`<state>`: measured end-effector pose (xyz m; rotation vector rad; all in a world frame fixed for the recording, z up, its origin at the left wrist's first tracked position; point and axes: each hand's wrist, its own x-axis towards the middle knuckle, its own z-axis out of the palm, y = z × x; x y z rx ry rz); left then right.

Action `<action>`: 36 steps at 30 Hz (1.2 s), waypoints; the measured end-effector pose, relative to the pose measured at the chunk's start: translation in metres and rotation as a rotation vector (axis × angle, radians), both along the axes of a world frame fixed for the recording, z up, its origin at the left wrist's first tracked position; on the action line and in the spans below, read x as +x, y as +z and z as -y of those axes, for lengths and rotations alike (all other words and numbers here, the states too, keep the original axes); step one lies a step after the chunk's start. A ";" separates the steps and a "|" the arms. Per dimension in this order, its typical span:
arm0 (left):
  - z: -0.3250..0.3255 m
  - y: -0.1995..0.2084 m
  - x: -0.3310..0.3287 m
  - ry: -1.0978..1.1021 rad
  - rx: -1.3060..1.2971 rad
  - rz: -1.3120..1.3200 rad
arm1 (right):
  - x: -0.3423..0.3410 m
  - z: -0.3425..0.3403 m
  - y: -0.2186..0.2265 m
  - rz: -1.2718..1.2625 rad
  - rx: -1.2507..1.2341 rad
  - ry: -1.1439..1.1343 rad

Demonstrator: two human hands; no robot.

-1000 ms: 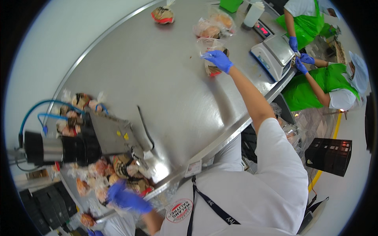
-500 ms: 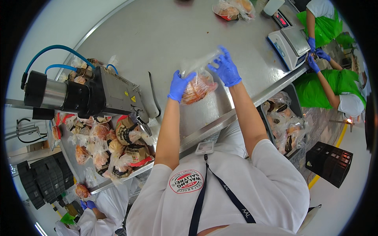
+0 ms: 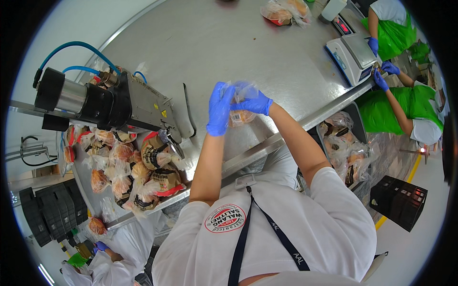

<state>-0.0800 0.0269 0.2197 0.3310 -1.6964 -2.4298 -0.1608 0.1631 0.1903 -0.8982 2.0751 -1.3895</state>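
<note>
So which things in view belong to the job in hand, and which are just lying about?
Belongs, it seems:
- clear plastic bag with orange contents, at blue-gloved left hand and right hand
- heap of similar bags

Lying about, probably:
- pale plastic bottle
- stacked black plastic crates

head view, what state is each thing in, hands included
left hand, gloved, closed on the clear bag
right hand, gloved, closed on it too
clear bag, filled; sealed or not, can't tell
bagged goods at left, heaped
grey bin, loaded
scale display, lit red
black machine, running or not, can't tell
black crates at left, stacked
</note>
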 end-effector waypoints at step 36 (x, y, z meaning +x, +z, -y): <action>-0.035 -0.103 0.009 0.335 0.006 -0.049 | 0.067 0.051 0.033 -0.877 0.233 0.081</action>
